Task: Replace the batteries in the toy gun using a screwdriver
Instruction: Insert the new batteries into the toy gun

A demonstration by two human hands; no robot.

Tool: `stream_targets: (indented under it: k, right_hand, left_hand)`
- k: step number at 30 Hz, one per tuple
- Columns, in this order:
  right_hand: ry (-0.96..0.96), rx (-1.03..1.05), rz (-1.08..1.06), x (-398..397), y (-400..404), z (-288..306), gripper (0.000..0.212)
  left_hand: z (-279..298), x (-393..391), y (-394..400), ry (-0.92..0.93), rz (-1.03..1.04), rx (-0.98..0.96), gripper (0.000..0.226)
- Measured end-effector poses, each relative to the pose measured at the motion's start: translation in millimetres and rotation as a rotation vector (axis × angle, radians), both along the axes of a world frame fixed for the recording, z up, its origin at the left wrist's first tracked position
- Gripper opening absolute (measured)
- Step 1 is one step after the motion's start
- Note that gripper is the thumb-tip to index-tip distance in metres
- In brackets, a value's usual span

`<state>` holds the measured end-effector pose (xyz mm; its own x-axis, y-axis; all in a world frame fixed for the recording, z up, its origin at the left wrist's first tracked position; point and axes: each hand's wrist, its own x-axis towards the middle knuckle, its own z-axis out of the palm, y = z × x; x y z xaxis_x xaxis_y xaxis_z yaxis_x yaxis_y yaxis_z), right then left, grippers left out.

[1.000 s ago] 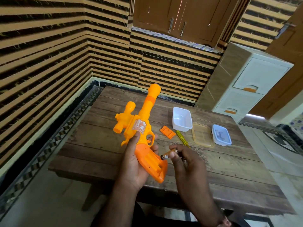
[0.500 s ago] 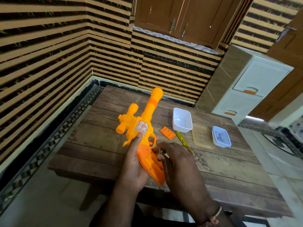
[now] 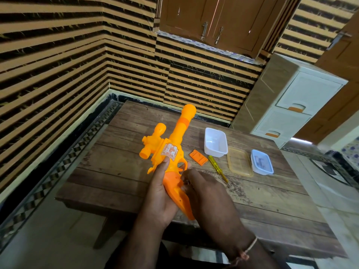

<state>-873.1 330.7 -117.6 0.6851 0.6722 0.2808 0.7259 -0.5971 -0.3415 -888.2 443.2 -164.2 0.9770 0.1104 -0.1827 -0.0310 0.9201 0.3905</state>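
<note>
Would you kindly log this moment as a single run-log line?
left hand: grips toy gun | right hand: at grip, contents hidden | battery cover, screwdriver: on table

Bare forearms, a thin thread band (image 3: 250, 247) knotted round the right wrist.

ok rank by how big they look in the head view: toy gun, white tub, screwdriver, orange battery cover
1. toy gun, though nearest the camera
2. white tub
3. screwdriver
4. orange battery cover
</note>
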Motion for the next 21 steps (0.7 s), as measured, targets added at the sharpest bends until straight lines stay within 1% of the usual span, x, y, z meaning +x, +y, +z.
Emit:
stream_targets:
  k: [5,7,9,12,14,15,16,18,20,21]
  right_hand:
    - [-0.007,0.040,0.023,9,1,-11,0.030]
    - [-0.010,0.041,0.043,10,-3,-19,0.033]
    - [-0.033,0.033,0.043,8,-7,-28,0.031]
    - [-0.042,0.019,0.011,5,-14,-37,0.039]
    - [-0.025,0.026,0.003,5,-18,-37,0.034]
    - [-0.019,0.024,0.001,4,-20,-36,0.032]
    - [-0.017,0.006,0.001,3,-22,-34,0.033]
    - [-0.033,-0.107,0.022,2,-25,-31,0.037]
    - [-0.113,-0.255,0.048,1,-24,-30,0.038]
    - [-0.146,-0.286,0.055,2,-23,-29,0.039]
  left_hand:
    - [-6,3,1,0.036,0.000,-0.004,0.050]
    - [-7,4,3,0.065,0.007,-0.017,0.050]
    - [-8,5,4,0.099,0.008,-0.017,0.057]
    - [-10,5,3,0.131,-0.020,0.007,0.070]
    - [-10,4,2,0.138,-0.022,0.011,0.082]
    - [-11,5,1,0.145,-0.022,0.010,0.082]
    - [-10,4,1,0.154,-0.025,0.016,0.080]
    - [-11,5,1,0.161,-0.036,0.052,0.079]
    - [-14,6,3,0.163,-0.049,0.087,0.082]
    - [-16,7,4,0.165,-0.046,0.101,0.080]
